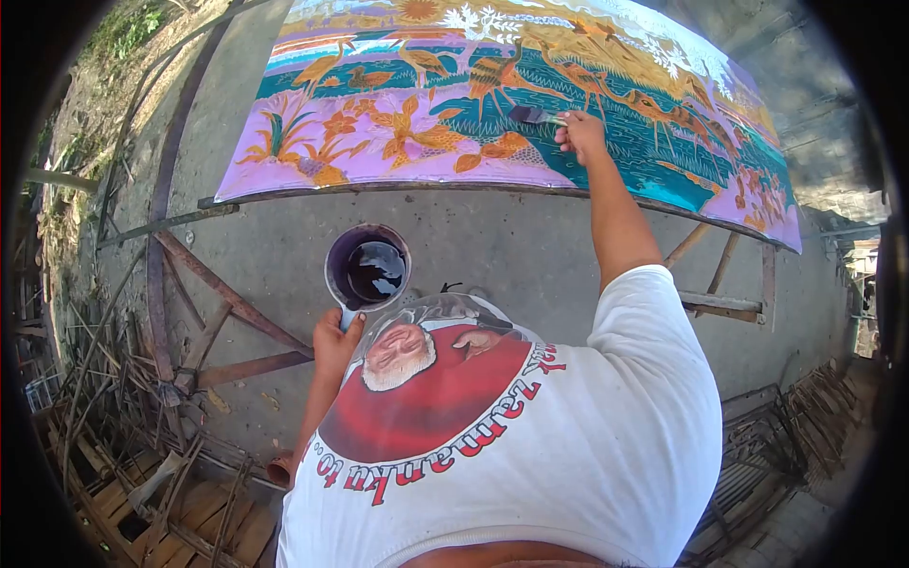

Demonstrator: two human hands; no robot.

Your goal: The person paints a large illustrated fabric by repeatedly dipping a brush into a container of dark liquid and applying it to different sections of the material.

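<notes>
My left hand [336, 343] is closed round the handle of a dipper [339, 273] that holds dark liquid. The dipper hangs in front of my shirt, below the near edge of a painted cloth [379, 170]. Out over the cloth, my right hand [579, 133] grips the handle of a flat brush [530, 115]. The dark bristles point left and lie at the teal area, just under an orange bird figure [494, 74]. Pink, teal and orange patterns with birds and plants cover the cloth.
A wooden frame bar [379, 187] runs along the cloth's near edge. Wooden braces [237, 303] stand at the left, with sticks piled beneath. At the right is a wooden support [721, 305]. Grey ground [492, 232] lies between me and the cloth.
</notes>
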